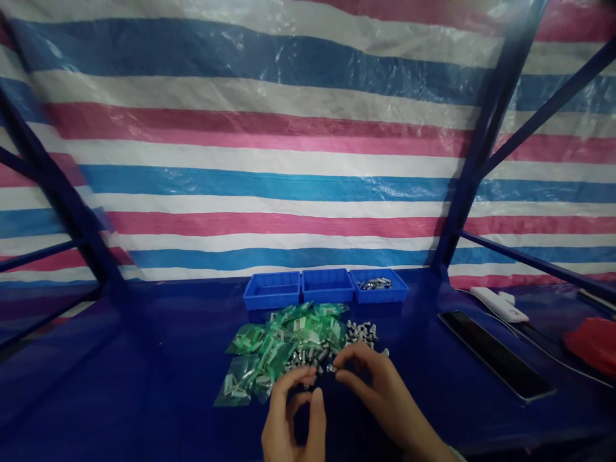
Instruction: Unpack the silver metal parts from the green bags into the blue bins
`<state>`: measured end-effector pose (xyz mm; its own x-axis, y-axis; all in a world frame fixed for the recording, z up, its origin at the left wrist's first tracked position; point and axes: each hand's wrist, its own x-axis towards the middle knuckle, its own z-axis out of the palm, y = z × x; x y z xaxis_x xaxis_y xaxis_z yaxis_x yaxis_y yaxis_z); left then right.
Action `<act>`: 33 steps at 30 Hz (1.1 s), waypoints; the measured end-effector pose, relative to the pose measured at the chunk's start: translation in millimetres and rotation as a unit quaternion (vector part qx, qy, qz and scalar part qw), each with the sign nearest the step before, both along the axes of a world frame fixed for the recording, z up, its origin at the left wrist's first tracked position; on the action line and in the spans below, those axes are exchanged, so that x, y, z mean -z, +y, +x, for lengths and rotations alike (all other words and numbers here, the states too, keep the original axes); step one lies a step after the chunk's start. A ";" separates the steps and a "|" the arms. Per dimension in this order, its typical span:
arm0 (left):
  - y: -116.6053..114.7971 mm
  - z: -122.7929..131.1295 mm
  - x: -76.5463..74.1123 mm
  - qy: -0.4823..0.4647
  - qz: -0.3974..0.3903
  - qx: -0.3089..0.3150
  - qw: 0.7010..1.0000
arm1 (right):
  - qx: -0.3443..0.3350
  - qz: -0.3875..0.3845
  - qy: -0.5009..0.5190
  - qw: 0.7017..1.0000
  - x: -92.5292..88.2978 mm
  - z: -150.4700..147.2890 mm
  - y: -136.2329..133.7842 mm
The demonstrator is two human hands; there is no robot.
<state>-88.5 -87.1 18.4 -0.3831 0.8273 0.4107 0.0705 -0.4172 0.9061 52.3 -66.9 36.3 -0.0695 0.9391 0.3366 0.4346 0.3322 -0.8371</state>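
Note:
My left hand (293, 417) hovers low at the table's front, fingers curled with thumb and forefinger close together near small metal parts. My right hand (370, 385) sits beside it, its fingertips pinched on a small silver part (331, 368). Just beyond both hands lies a heap of green plastic bags (283, 350) holding metal pieces. To the right of the heap is a loose cluster of small silver parts (360, 332). What the left fingers hold, if anything, I cannot make out.
Three blue bins (327, 287) stand in a row behind the heap; the right one (380, 285) holds silver parts. A dark phone (495, 355), a white device (498, 303) and something red (594, 343) lie at the right. Blue frame bars and a striped tarp enclose the table.

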 end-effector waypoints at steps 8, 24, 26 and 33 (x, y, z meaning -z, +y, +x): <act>11.0 -2.8 -16.6 -0.121 -0.178 0.295 0.931 | -0.037 0.093 0.066 0.993 -18.0 3.7 -26.8; 8.8 21.8 -15.1 -0.076 -0.005 0.256 0.964 | -0.052 -0.117 0.282 0.951 14.3 21.2 -24.5; 7.3 30.0 -10.0 -0.084 0.020 0.218 0.972 | -0.065 -0.118 0.291 0.947 12.7 23.9 -26.8; 10.4 31.7 13.5 -0.044 0.036 0.085 0.995 | -0.012 -0.024 0.122 0.992 -18.7 62.5 6.8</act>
<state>-56.7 -76.7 4.9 -0.2765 0.8529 0.4428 -0.0853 -0.4807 0.8727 114.8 -60.1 55.1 -0.0138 0.9533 0.3016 0.2087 0.2977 -0.9316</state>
